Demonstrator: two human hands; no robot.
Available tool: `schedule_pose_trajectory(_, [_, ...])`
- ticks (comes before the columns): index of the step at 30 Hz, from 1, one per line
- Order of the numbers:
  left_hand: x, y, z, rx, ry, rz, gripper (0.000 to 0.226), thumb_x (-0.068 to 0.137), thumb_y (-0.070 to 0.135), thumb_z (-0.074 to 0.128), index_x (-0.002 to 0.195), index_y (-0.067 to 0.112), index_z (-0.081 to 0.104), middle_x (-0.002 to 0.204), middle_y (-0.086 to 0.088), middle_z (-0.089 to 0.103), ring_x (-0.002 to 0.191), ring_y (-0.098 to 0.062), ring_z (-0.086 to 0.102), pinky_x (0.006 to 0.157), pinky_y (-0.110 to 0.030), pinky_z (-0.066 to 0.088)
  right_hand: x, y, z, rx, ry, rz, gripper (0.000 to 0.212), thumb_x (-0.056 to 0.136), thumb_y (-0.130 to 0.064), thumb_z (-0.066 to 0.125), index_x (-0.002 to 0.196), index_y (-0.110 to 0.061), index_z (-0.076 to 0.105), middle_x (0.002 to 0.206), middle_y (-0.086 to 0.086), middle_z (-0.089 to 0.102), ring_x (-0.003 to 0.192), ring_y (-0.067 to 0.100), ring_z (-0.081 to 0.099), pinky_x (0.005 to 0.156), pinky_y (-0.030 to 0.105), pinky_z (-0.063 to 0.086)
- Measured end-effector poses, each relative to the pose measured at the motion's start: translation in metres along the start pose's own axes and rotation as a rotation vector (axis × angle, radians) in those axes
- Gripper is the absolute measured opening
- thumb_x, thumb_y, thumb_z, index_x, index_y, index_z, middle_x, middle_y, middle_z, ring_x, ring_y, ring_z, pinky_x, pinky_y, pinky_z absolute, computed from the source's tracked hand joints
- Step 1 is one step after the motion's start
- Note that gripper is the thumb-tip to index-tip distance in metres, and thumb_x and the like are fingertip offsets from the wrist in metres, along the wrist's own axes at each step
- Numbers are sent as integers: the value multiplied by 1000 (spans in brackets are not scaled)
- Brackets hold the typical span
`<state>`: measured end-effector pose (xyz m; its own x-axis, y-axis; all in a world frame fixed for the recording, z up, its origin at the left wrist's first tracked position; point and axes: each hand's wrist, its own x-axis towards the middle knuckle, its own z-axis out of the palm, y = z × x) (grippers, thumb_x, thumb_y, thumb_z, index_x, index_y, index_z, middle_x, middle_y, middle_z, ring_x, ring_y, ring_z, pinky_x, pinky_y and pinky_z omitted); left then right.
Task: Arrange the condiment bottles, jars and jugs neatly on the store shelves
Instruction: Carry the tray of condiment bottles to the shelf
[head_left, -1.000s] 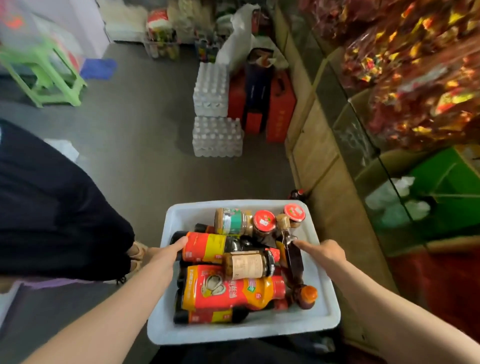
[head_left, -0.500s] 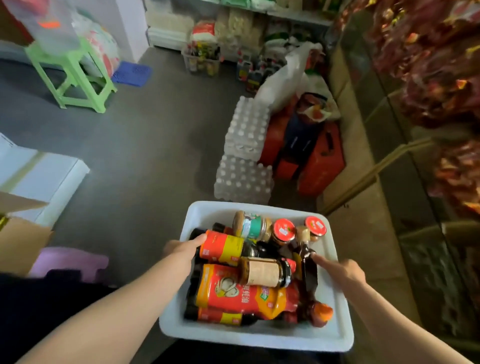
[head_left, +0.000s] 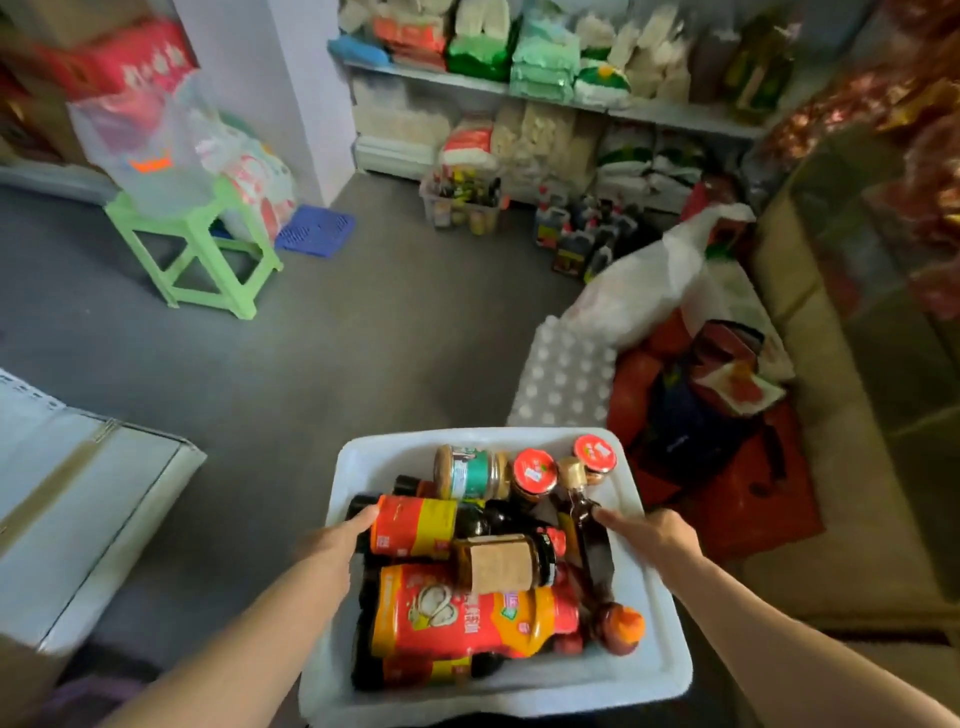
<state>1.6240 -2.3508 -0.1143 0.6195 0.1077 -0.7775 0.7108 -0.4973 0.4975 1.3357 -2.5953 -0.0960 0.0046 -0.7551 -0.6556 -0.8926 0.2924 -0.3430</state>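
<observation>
A person carries a white tub (head_left: 660, 670) in front of the body, one hand on each side. The left hand (head_left: 332, 540) grips the left rim of the tub, and its thumb lies over the edge and touches a dark bottle with a red and yellow label (head_left: 421, 525) that lies on its side. The right hand (head_left: 649, 530) grips the right rim, with the thumb pointing inward, just beside a slim brown bottle (head_left: 584, 514) with a tan cap. The other fingers of both hands go under or behind the rim, so I cannot tell exactly how they lie. Inside the tub the condiments are piled together: a big jug with a red and orange label (head_left: 467, 616) lies across the middle, a jar with a tan paper label (head_left: 501, 564) lies on top of it, and a jar with a green label (head_left: 470, 473) lies at the far side. Next to it stand two jars with red lids (head_left: 535, 470), and a bottle with an orange cap (head_left: 621, 626) lies near the right wall. On the grey floor (head_left: 363, 338) ahead there is a green stool (head_left: 202, 249) at the left, packs of water bottles (head_left: 563, 379) at the right, and shelves (head_left: 519, 88) with bags of food at the far wall.
</observation>
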Motion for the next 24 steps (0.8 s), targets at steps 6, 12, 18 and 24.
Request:
schedule_pose_trajectory(6, [93,141,8,-156,-4,-25,84,72,34,87,132,-9,46,139,-27,49,127,-40,48,101,-47,39,68,-197,17,-51,9,-57,70,49,-81,79,74,-18,61,75,0,65,65,17,63,49,24,47])
schedule_pose_trajectory(12, [209,313,22,-142,-71,-3,82,74,27,87,133,-9,42,140,-27,47,128,-40,47,104,-46,38,130,-376,58,-103,20,-90,77,56,-85,71,77,-11,69,73,3,66,67,19,65,52,24,47])
schedule_pose_trajectory(18, [296,494,37,-22,-109,93,75,78,41,81,134,0,51,135,-22,56,121,-38,56,86,-41,46,197,-544,72,-51,1,-97,76,55,-88,68,77,-15,71,75,0,67,66,16,64,51,25,47])
schedule_pose_trajectory(24, [384,639,91,-55,-30,28,81,69,37,89,125,-5,48,136,-24,52,121,-38,52,98,-45,43,306,-702,85,-64,-45,-123,67,56,-83,72,76,-20,63,75,-4,65,66,13,64,48,22,46])
